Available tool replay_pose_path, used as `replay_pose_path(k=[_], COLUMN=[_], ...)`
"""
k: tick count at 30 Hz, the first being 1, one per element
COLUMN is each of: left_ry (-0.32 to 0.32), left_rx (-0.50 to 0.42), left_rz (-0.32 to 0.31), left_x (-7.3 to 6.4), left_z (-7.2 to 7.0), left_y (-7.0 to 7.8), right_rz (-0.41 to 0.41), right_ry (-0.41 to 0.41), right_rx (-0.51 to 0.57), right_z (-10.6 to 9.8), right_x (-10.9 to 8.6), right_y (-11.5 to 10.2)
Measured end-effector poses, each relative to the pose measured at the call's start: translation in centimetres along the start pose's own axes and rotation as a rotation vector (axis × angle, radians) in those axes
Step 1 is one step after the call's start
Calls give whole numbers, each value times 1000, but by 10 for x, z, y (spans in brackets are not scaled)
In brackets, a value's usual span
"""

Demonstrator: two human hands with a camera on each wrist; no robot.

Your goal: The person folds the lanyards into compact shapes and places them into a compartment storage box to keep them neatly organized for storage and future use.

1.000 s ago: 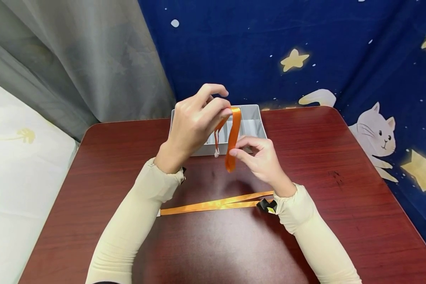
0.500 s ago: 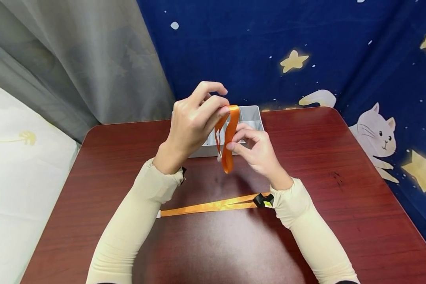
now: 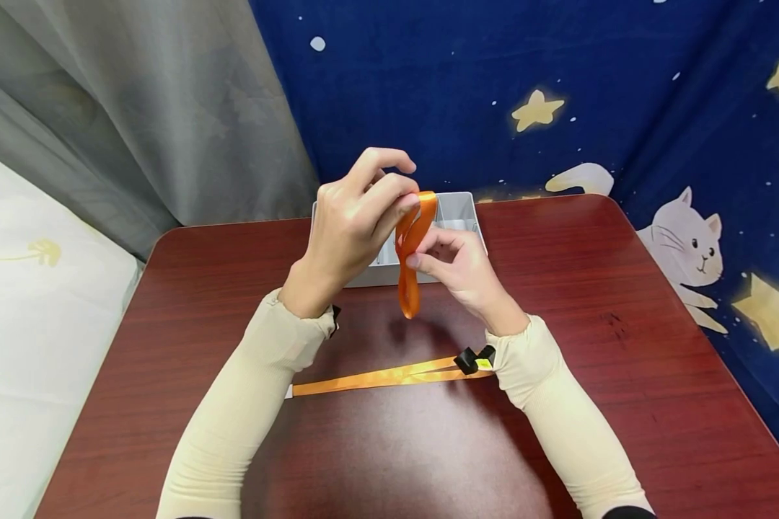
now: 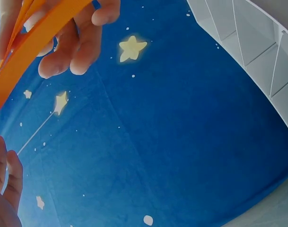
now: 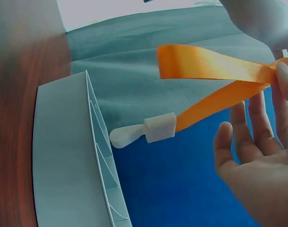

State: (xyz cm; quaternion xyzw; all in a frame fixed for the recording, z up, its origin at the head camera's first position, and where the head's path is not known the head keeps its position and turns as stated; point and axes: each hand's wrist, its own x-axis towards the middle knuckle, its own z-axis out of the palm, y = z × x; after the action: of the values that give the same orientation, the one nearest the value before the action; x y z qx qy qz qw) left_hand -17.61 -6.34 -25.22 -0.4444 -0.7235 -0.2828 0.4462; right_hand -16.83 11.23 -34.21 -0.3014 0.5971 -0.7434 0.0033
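Over the table, an orange ribbon lanyard point(image 3: 409, 295) hangs in folded loops. My left hand point(image 3: 357, 209) pinches its top between thumb and fingertips, the other fingers bent above. Lower down, my right hand point(image 3: 464, 270) pinches the bundled ribbon between thumb and forefinger. In the right wrist view the ribbon point(image 5: 196, 61) makes a flat loop, and a white plastic clip point(image 5: 160, 127) hangs from its other strand. The left wrist view has the orange band point(image 4: 35, 47) crossing in front of fingers. A second orange lanyard point(image 3: 363, 380) lies stretched out on the table below both hands.
A light grey divided tray point(image 3: 457, 209) stands at the table's back edge, partly hidden behind the hands. The dark red table point(image 3: 623, 418) meets a blue star-patterned curtain point(image 3: 428, 86). Black wrist gear point(image 3: 470, 360) at the right sleeve overlaps the lying lanyard.
My right hand has moved left and slightly up, drawing the ribbon into a narrower bundle. The white clip is now hidden in the head view. My left hand has barely moved.
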Motion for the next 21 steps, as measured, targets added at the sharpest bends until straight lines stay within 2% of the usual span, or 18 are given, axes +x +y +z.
replay_pose_path(k=[6,9,18,21], left_ry=[-9,-13,3,10], left_rx=[3,18,17,11], left_rz=[4,3,-12,-20], left_x=[0,0,-2,-3], left_z=[0,0,-2,-2], left_y=[-1,-2,-6,-8], right_rz=[30,35,65,80], right_ry=[-82,-95,-156,-149], right_rx=[61,77,75,57], right_z=[-1,0,5,6], right_x=[5,7,9,9], right_y=[2,3,2,2])
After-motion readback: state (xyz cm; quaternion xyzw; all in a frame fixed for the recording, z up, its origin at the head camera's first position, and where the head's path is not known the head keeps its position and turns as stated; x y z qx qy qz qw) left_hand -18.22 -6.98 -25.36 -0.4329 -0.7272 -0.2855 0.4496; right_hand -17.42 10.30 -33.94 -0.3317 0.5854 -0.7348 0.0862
